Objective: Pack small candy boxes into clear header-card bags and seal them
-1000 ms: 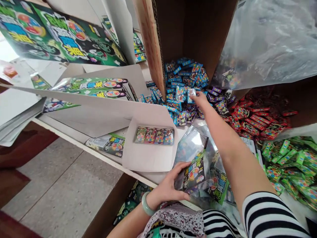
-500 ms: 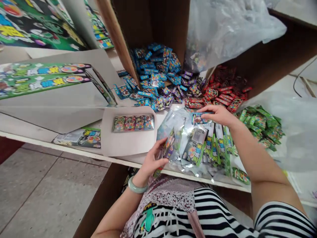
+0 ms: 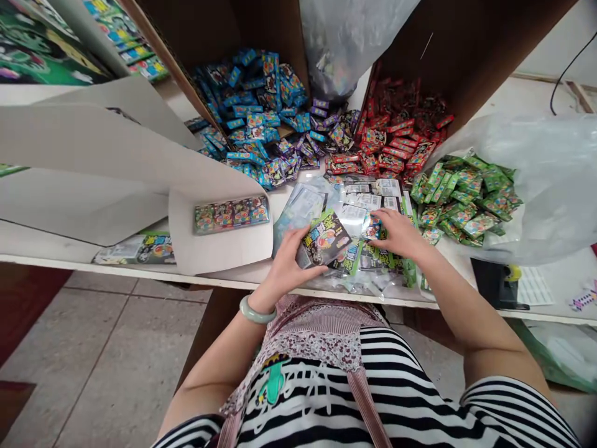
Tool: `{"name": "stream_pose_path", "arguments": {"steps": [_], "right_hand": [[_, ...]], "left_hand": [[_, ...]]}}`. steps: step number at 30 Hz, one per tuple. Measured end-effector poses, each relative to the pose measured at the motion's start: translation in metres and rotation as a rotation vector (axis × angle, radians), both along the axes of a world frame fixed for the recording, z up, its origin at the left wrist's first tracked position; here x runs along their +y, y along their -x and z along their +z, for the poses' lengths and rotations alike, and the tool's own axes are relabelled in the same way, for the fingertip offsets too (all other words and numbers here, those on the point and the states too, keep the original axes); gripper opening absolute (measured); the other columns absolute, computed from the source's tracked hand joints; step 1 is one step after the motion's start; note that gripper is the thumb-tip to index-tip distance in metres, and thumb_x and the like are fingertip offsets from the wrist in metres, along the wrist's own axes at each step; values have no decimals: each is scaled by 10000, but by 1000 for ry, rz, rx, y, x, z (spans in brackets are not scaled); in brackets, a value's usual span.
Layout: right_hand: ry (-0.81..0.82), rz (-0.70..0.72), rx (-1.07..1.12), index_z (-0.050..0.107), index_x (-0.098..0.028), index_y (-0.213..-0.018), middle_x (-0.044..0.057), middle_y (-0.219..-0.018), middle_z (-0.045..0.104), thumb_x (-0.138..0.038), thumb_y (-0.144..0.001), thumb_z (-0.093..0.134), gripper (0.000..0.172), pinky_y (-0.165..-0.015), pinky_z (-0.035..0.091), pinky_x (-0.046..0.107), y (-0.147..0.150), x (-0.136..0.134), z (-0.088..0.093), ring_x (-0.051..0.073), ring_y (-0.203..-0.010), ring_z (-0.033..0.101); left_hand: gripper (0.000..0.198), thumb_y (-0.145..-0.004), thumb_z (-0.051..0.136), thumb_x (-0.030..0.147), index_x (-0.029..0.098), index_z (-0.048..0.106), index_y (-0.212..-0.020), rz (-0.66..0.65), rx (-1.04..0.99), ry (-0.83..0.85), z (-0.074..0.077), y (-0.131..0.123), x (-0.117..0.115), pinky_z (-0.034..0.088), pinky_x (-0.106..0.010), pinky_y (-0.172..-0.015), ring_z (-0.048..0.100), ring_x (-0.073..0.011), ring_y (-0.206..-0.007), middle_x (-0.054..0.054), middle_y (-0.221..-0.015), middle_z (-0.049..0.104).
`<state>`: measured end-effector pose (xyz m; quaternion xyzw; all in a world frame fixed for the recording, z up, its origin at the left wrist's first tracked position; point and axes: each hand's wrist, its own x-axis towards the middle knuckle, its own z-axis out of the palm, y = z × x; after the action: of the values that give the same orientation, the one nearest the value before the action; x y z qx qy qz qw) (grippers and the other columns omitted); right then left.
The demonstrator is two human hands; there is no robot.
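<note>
Above tabletop (image 3: 566, 267), right hand (image 3: 398, 233) holds blue packet (image 3: 373, 228).

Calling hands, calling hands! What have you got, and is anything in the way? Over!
Left hand: holding printed bag. Right hand: pinching blue packet. Other bags spread beneath; nothing visible between hands and packet. Over.
</note>
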<state>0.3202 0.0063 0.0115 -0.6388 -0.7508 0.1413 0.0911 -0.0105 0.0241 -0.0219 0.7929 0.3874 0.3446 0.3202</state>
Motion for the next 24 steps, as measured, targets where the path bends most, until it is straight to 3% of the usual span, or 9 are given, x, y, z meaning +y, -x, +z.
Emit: {"name": "stream_pose_path", "arguments": {"steps": [2,4,7,9,15,24], "right_hand": [[-102,-20,98,538,-156,-1398,200,-1420,551,-360,-754,775,716,-1117,406,575,-5,-9,11,388,-1332,506],[-177,35,195,530,-187,-1415,175,-1440,533,-410,-773,760,718,-1133,391,572,-9,-17,34,379,-1348,488],[-100,305,216,514,-269,-1451,112,-1487,505,-422,-811,741,696,-1148,374,561,-5,-27,72,353,-1371,463],[-22,458,171,518,-281,-1459,102,-1497,502,-383,-837,722,662,-1133,395,547,2,-29,88,338,-1354,476],[-10,581,-7,566,-225,-1434,151,-1477,512,-301,-844,697,609,-1054,465,547,16,-19,93,355,-1286,510],[52,655,-72,587,-211,-1422,166,-1468,523,-282,-831,682,603,-1022,492,516,16,-18,110,354,-1265,544]], "left_hand": [[944,-724,823,579,219,409,-1492,-35,45,-51,0,-1,2,414,-556,-1152,503,-352,-1325,-155,-1386,519],[961,-728,822,571,218,383,-1506,-57,94,-95,1,-2,2,412,-556,-1153,501,-351,-1324,-157,-1384,510],[968,-750,809,559,226,341,-1529,-106,127,-137,3,-1,0,416,-551,-1148,502,-346,-1319,-158,-1392,489],[967,-771,799,538,233,310,-1548,-157,123,-160,5,-1,-2,421,-542,-1145,498,-344,-1324,-161,-1405,474],[983,-780,800,516,237,284,-1569,-273,164,-154,6,1,-5,403,-559,-1155,469,-364,-1353,-176,-1433,454],[995,-761,805,552,254,298,-1564,-248,100,-124,1,4,-6,414,-566,-1146,478,-359,-1342,-169,-1422,458]]}}
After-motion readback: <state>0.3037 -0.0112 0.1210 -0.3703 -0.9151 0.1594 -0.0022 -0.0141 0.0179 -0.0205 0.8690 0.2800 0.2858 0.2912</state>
